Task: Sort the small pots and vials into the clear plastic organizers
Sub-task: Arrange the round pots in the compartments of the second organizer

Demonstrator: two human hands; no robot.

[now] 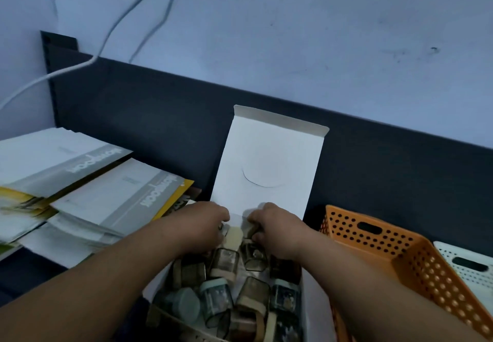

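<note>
Small pots and vials (pixel 226 288) heaped loose in open white box (pixel 310 301); lid (pixel 266 160) stands up behind. Left hand (pixel 202 224) and right hand (pixel 277 227) at the far end, fingers curled down among pots; cannot tell what either grip holds. Clear organizers not in view. Risk: digging shifts the heap; a vial tips out, or slips from a hasty pinch.

Forearms extended; left hand (pixel 204 224), right hand (pixel 278 228) side by side, palms down.
</note>
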